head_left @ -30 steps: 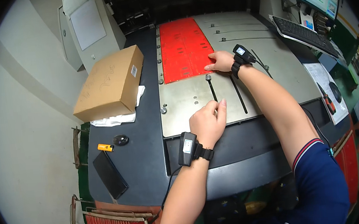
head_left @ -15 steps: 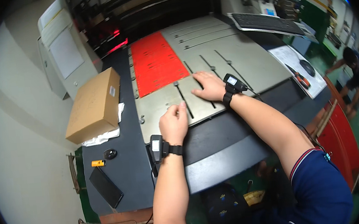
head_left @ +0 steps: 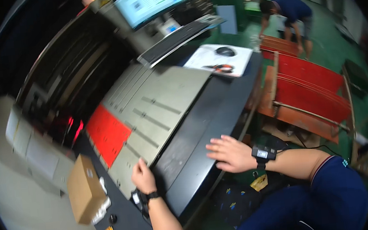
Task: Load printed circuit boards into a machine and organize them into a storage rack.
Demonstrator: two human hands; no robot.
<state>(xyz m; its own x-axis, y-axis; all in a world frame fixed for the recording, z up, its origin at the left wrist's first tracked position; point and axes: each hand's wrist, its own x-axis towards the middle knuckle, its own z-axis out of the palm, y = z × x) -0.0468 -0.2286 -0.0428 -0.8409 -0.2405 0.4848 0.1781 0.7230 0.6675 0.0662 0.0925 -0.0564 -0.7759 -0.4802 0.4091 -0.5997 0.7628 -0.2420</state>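
My left hand [head_left: 143, 177] is closed, its fingers curled and thumb up, over the near edge of a grey slotted metal plate [head_left: 162, 86]. Whatever it may hold is hidden. A flat red panel [head_left: 108, 135] lies on the plate's left part, beyond that hand. My right hand [head_left: 232, 154] is empty, fingers spread, at the front edge of the dark machine table [head_left: 218, 107]. Each wrist wears a strapped black device.
A cardboard box [head_left: 84, 189] sits at the left. Behind stand a monitor [head_left: 151, 3] and a keyboard [head_left: 177, 40]. Orange-handled pliers [head_left: 221, 68] and a mouse [head_left: 225, 51] rest on white paper. Red panels [head_left: 308, 96] stand on a cart at right; another person [head_left: 291, 11] bends beyond.
The view has swung to the right. My right hand has left the metal plate and moved right to the table's front edge. My left hand stays closed near the plate's edge.
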